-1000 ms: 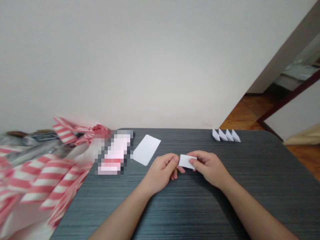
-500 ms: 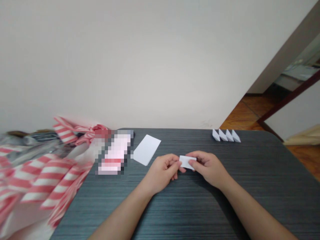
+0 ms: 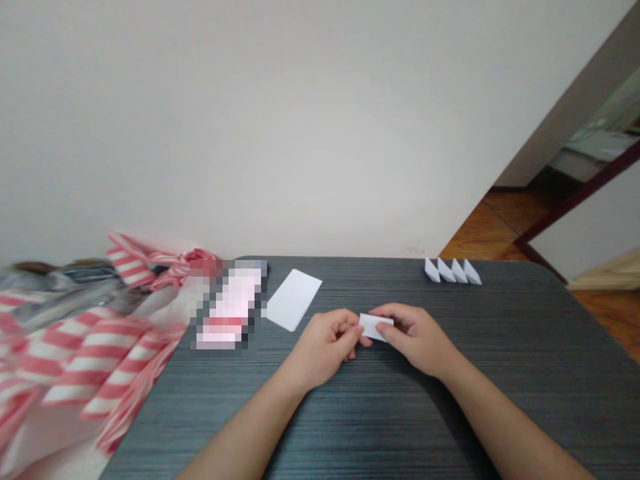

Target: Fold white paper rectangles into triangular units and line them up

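Note:
Between my two hands is a small folded piece of white paper, held just above the dark table. My left hand pinches its left end between thumb and fingers. On the other end, my right hand grips it with the thumb on top and the fingers behind. White paper sheets lie flat beyond my left hand. Toward the back right stand several folded white paper pieces, lined up in a row.
The dark wood-grain table meets a pale wall at its back edge. A pixelated, blurred-out object lies at the back left. Red-and-white striped cloth is heaped along the left side. A doorway with wooden floor opens at the right.
The folded paper has tilted slightly and dipped a little between my fingers. Both hands keep their grip, and everything else stays in place.

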{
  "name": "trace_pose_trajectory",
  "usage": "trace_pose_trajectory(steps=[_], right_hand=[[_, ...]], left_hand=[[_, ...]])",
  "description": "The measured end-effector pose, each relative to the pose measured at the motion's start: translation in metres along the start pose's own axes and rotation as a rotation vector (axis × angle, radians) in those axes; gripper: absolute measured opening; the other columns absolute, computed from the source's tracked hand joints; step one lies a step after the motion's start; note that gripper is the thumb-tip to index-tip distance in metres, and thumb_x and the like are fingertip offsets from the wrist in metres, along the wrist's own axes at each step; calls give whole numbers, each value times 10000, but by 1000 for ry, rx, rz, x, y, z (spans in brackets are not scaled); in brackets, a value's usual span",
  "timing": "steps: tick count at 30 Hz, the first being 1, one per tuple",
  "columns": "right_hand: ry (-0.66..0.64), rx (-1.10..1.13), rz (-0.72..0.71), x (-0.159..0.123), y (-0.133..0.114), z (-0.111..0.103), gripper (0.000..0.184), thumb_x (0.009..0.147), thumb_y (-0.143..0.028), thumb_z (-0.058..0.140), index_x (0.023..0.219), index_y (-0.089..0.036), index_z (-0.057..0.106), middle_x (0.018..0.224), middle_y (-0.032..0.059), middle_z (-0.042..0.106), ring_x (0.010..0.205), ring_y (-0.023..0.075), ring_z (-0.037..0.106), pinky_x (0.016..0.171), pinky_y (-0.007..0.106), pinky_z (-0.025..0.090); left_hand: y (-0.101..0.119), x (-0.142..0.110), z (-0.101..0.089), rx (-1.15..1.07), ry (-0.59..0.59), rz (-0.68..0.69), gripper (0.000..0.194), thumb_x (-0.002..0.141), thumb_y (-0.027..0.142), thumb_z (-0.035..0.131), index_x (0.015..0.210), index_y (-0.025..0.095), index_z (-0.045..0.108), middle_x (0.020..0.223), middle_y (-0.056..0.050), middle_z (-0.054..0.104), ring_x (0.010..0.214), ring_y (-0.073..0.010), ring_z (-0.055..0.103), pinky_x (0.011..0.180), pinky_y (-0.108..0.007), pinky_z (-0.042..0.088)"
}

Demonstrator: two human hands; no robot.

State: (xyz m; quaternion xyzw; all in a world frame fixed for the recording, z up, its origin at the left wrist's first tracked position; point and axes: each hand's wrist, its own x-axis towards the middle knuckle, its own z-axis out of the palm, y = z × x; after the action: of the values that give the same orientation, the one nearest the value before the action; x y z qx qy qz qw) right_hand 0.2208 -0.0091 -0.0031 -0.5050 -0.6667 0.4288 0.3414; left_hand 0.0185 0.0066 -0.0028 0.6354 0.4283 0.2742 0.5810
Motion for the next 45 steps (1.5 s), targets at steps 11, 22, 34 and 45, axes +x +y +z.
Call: trace_pose_trajectory(steps=[11, 22, 34, 45], right_hand=[[-37, -95, -225, 2, -8, 1, 122, 896, -209, 607, 907, -196, 728, 845, 54, 702, 772, 178, 640, 713, 285, 478], [-20, -110, -208, 2, -9, 2, 127, 889, -164, 607, 814, -180, 709, 782, 34, 672, 727, 157, 616, 680, 264, 452], [-18, -83, -179, 2, -7, 2, 127, 888, -160, 589, 809, -178, 687, 782, 30, 644, 715, 156, 590, 665, 264, 435], [-15, -103, -145, 2, -9, 1, 132, 880, -161, 588, 777, -175, 670, 752, 20, 641, 694, 151, 582, 646, 259, 423]], left_hand=[[6, -4, -2, 249, -77, 125, 273, 915, 301, 528, 784, 166, 727, 596, -2, 627, 516, -105, 497, 495, -186, 329], [6, -5, -1, 278, -80, 150, 252, 910, 256, 527, 801, 166, 736, 588, 14, 620, 496, -90, 455, 496, -194, 294], [6, -5, -1, 330, -92, 149, 257, 922, 264, 522, 813, 154, 727, 626, 14, 652, 518, -83, 466, 510, -195, 294], [7, -5, -1, 337, -111, 143, 262, 923, 261, 520, 810, 156, 732, 622, 23, 639, 523, -82, 471, 511, -196, 299]])
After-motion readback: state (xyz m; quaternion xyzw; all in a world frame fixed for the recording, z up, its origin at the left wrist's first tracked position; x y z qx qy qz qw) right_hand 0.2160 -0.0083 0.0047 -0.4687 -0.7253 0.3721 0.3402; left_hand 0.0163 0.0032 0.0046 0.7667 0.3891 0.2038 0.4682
